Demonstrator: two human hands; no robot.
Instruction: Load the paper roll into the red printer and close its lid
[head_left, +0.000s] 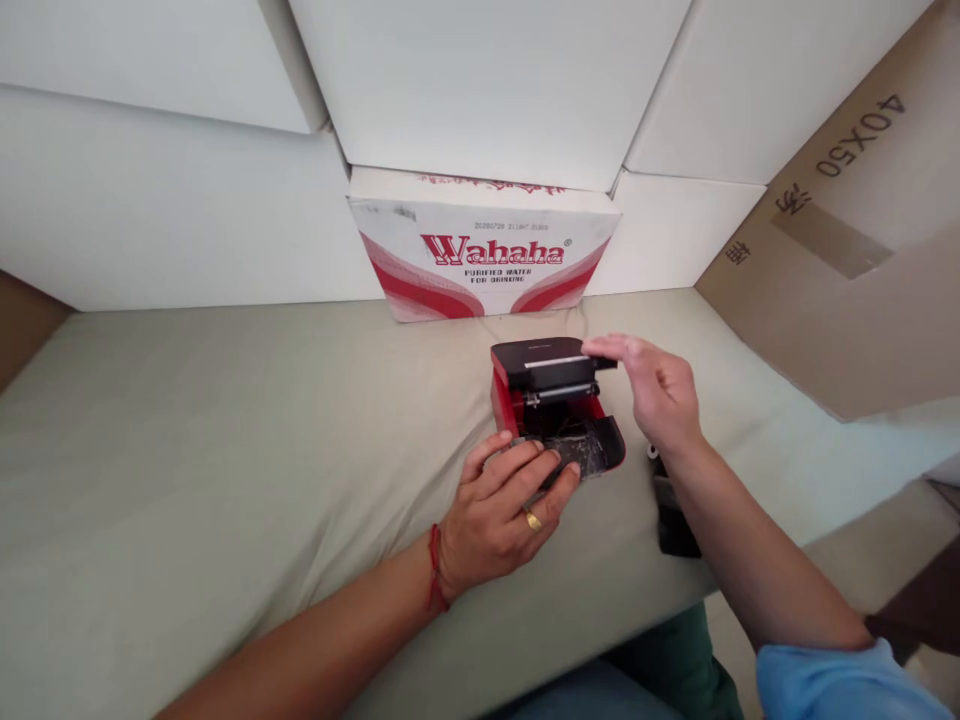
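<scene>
A small red and black box-shaped device (504, 388), which looks like a label printer, stands on the cloth with its front open. A metallic roller (561, 394) shows below its raised black lid (541, 352). My left hand (510, 495) is curled over the lowered dark front flap (600, 445), hiding part of it. At the right end of the lid, the fingers of my right hand (652, 385) grip the edge; the thumb is hard to make out. A black object (675, 515) lies under my right forearm, partly hidden.
A pale green cloth (225, 450) covers the table. Behind the device leans a Wahaha water carton (487, 255), with white boxes (487, 80) behind and above it. A brown cardboard box (832, 270) stands at the right. The table's front edge runs close to my legs.
</scene>
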